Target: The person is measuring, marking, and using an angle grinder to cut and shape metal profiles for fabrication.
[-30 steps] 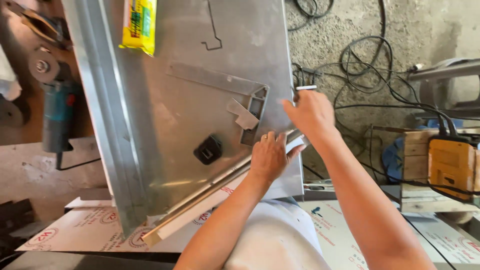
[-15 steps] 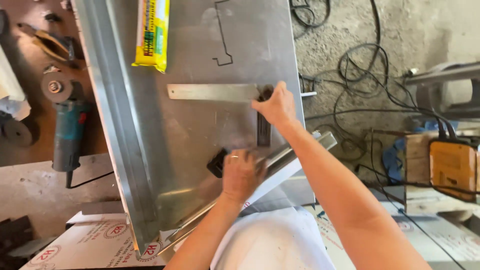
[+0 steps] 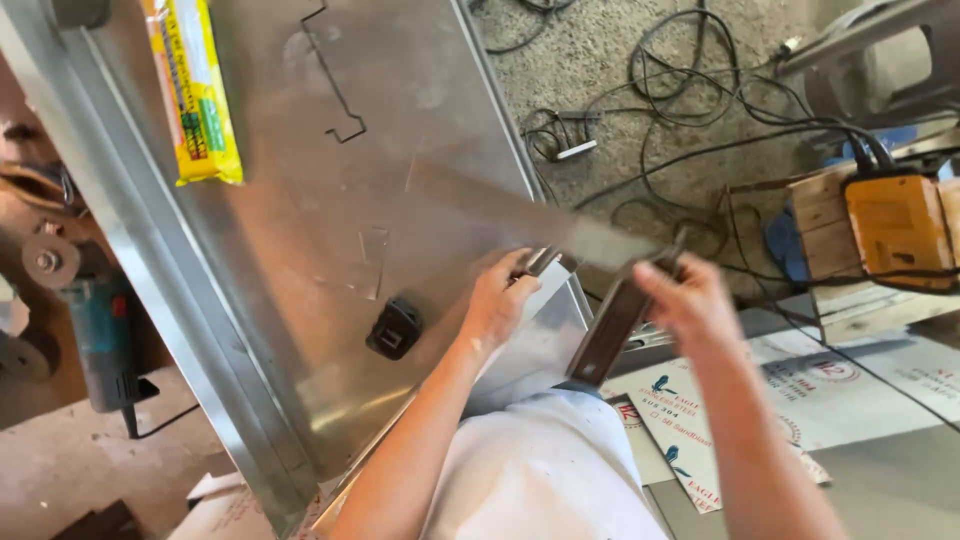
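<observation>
Galvanised grey sheet metal, a large flat panel (image 3: 300, 250) with a folded channel edge along its left side, is lying tilted across the work area under the person's arms. The left hand (image 3: 500, 300) is resting at the panel's right edge, fingers curled closed around the lower end of a thin, flat grey metal strip (image 3: 520, 215); the strip's long axis is running from upper left, over the panel, down to the right, where it is blurring with motion. The right hand (image 3: 690, 305) is sitting off the panel, to the right of the left hand, fingers wrapped shut around the top of a dark, flat rectangular metal bar (image 3: 605, 335) that is slanting down and to the left, towards the person's white garment (image 3: 540, 470). The strip's right end is passing just above this bar; whether they are touching cannot be told. The left hand is the nearer to the strip.

A small black square part (image 3: 395, 328) is lying on the panel, near the left wrist. A yellow packet (image 3: 195, 95) is resting at the panel's upper left. A blue-green angle grinder (image 3: 95, 320) is lying beyond the channel edge. A wooden crate (image 3: 840, 245) at the right is holding a yellow boxy device (image 3: 900, 225) with black cables (image 3: 700, 100) trailing over the concrete floor.
</observation>
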